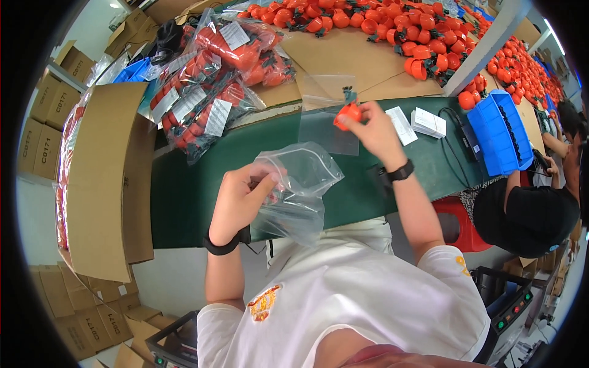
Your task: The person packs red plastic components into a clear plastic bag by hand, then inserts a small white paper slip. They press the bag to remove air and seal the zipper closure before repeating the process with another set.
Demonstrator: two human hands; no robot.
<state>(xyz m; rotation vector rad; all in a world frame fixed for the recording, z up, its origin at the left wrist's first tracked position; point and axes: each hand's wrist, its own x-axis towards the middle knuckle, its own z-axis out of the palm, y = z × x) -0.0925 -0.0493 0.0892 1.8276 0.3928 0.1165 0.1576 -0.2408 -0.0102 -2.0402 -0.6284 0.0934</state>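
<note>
My left hand (240, 197) is closed on a clear zip bag (300, 211), whose mouth gapes over the table. Something dark and reddish shows through the plastic beside the fingers, too unclear to name. Farther right, my right hand (379, 134) pinches a small orange cup (348, 115) with a dark green clip-like part at its top. Beneath that cup a flat clear bag (311, 132) lies on the green table (184, 211). Two stacks of printed papers, a folded sheet (402, 126) and a thicker pile (428, 122), lie right of my right hand.
Filled bags of orange cups (202, 92) are heaped at the back left, beside a tall open carton (101, 184). Loose orange cups (423, 37) cover the cardboard behind. At right stand a metal post (488, 49), a blue bin (500, 132) and a co-worker in black (527, 211).
</note>
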